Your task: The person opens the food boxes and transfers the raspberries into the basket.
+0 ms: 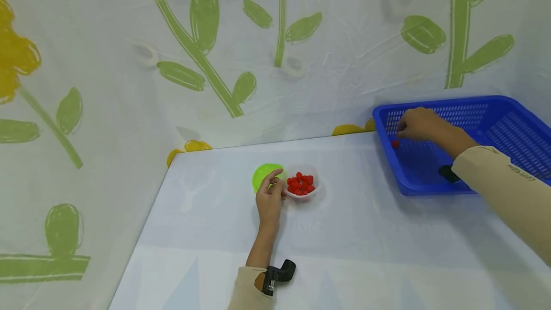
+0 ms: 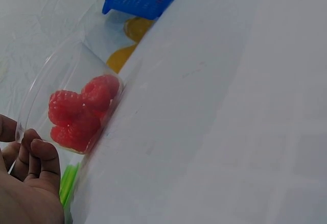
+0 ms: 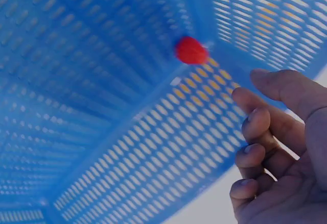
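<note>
A clear plastic bowl (image 1: pixel 317 174) holding several red raspberries (image 2: pixel 82 114) stands on the table. My left hand (image 1: pixel 269 202) pinches its rim on the left side, thumb and fingers meeting at the edge in the left wrist view. Beside the bowl, partly behind that hand, is a bright green dish (image 1: pixel 261 174). Over the left end of the blue basket (image 1: pixel 389 169) is my right hand (image 1: pixel 418 124), its fingers loosely bent with nothing between them. A single raspberry (image 3: pixel 191 50) lies in the basket's corner, apart from the fingertips.
The blue basket takes up the right rear of the white-covered table (image 1: pixel 206 214). A pale sheet (image 1: pixel 336 61) printed with yellow flowers and green leaves hangs behind and to the left of the table.
</note>
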Tool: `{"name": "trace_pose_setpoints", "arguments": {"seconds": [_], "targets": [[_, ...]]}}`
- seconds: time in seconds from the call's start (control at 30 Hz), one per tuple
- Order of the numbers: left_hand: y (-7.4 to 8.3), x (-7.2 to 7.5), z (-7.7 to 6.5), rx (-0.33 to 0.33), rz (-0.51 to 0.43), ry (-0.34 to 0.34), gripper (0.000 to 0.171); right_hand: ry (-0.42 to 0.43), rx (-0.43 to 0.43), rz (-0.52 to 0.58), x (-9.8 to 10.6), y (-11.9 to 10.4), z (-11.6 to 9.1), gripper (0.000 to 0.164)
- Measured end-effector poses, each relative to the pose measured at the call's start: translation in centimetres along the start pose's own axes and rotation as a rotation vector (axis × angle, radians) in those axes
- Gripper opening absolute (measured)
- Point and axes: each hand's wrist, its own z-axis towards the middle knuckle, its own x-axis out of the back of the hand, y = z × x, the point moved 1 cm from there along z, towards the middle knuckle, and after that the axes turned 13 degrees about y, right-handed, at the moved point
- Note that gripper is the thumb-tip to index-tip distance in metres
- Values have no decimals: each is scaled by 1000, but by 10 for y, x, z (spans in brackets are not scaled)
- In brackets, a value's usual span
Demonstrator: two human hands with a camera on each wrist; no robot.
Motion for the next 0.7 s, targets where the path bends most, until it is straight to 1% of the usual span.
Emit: {"name": "trace_pose_setpoints", "arguments": {"seconds": [0.17,0.2,0.23,0.37,0.53,0.63,0.7], "targets": [[-19,-1,6,-6,-2,14,28,40,29,-3,22,-14,-9,22],[-20,-1,6,3,1,18,28,52,40,0,25,-17,-10,21],[-24,-1,8,-2,2,22,27,60,48,-3,28,-20,-12,21],[-25,-1,8,-20,4,31,27,106,82,22,35,-32,-18,17],[-24,1,9,-13,-4,29,28,148,118,69,37,-55,-24,12],[-19,1,8,2,-25,13,28,149,117,96,37,-70,-28,13],[-12,1,5,3,-28,5,29,153,124,105,37,-79,-30,13]]}}
